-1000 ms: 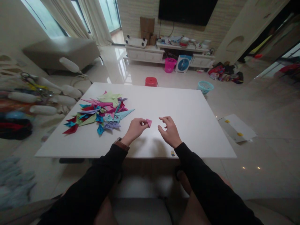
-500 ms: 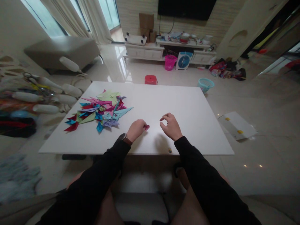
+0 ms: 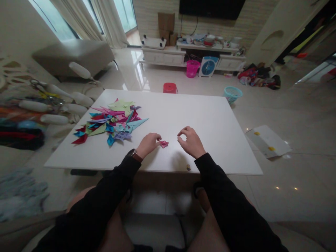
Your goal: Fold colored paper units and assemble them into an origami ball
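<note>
Loosely curled hands (image 3: 148,143) (image 3: 193,142), pink paper (image 3: 164,144) between

Folded pink paper (image 3: 164,144) looks matt; the white tabletop (image 3: 181,108) looks smooth, faintly glossy.

On the white tabletop (image 3: 207,119), the left hand (image 3: 148,144) is at the edge of a small pink folded paper (image 3: 164,144). The right hand (image 3: 193,142) curves, empty, apart from it; a colourful pile of folded papers (image 3: 115,122) lies toward the left.
</note>
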`<state>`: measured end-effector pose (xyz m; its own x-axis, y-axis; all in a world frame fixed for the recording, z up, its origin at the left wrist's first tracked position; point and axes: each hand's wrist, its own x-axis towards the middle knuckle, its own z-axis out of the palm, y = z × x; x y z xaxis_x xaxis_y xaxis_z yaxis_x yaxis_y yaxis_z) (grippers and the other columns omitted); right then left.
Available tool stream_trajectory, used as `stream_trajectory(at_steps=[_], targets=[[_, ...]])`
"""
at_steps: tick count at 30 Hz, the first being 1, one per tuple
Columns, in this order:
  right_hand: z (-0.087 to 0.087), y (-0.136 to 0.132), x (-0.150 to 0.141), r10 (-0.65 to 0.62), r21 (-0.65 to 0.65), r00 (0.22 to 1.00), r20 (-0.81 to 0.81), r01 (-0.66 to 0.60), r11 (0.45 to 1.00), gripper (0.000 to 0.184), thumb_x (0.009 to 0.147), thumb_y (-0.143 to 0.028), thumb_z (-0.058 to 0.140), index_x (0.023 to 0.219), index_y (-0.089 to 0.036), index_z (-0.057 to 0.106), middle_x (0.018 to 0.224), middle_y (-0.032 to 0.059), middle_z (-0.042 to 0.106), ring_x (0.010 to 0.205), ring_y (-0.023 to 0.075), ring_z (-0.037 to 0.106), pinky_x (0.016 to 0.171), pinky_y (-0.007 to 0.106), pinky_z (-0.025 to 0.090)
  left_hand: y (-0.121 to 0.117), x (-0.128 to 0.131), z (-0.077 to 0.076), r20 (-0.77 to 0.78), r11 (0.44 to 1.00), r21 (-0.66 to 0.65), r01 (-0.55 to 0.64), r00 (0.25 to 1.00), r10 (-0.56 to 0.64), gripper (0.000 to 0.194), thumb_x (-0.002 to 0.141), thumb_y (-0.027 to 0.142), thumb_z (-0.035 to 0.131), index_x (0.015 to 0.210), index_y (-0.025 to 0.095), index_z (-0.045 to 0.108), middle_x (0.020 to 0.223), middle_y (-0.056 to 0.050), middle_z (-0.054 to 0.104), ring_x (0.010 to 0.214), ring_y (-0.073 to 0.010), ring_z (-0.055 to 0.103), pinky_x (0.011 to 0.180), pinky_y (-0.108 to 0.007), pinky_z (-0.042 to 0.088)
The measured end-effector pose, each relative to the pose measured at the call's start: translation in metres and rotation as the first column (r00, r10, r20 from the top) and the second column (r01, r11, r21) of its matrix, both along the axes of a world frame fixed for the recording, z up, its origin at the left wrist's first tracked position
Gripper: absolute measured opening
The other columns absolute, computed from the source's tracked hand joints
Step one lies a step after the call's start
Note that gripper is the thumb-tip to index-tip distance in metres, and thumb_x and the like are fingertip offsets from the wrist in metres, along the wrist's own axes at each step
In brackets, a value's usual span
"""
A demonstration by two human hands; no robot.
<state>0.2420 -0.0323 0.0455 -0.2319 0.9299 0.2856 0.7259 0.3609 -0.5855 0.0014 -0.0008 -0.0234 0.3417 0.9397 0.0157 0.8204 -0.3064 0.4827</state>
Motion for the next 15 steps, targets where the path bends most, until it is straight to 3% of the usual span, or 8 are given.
stream_trajectory(at_steps=[10,13,15], targets=[[-0.021,0.002,-0.015,0.078,-0.049,0.993,0.093,-0.074,0.996,0.009,0.088,-0.02,0.06,0.084,-0.022,0.067,0.095,0.0067,0.064,0.096,0.0243,0.061,0.087,0.038,0.047,0.005,-0.1,0.006,-0.079,0.968,-0.008,-0.251,0.965,0.25,0.02,0.083,0.02,0.06,0.097,0.018,0.075,0.094,-0.009,0.076,0.085,-0.0232,0.068,0.083,-0.032,0.048],[-0.027,0.004,-0.023,0.086,-0.044,0.99,0.112,-0.081,0.996,0.008,0.089,-0.021,0.06,0.084,-0.022,0.067,0.096,0.0068,0.065,0.096,0.0247,0.061,0.086,0.038,0.048,0.013,-0.139,0.015,-0.114,0.93,0.035,-0.366,0.923,0.368,0.018,0.08,0.022,0.062,0.093,0.017,0.073,0.092,-0.01,0.076,0.089,-0.0253,0.069,0.082,-0.033,0.048],[-0.029,0.006,-0.028,0.095,-0.049,0.989,0.116,-0.09,0.995,0.009,0.089,-0.021,0.06,0.084,-0.022,0.067,0.096,0.0067,0.065,0.096,0.0248,0.061,0.086,0.038,0.048,0.018,-0.166,0.02,-0.152,0.874,0.029,-0.485,0.862,0.484,0.015,0.079,0.023,0.062,0.09,0.016,0.071,0.09,-0.011,0.075,0.089,-0.0266,0.068,0.081,-0.033,0.048]])
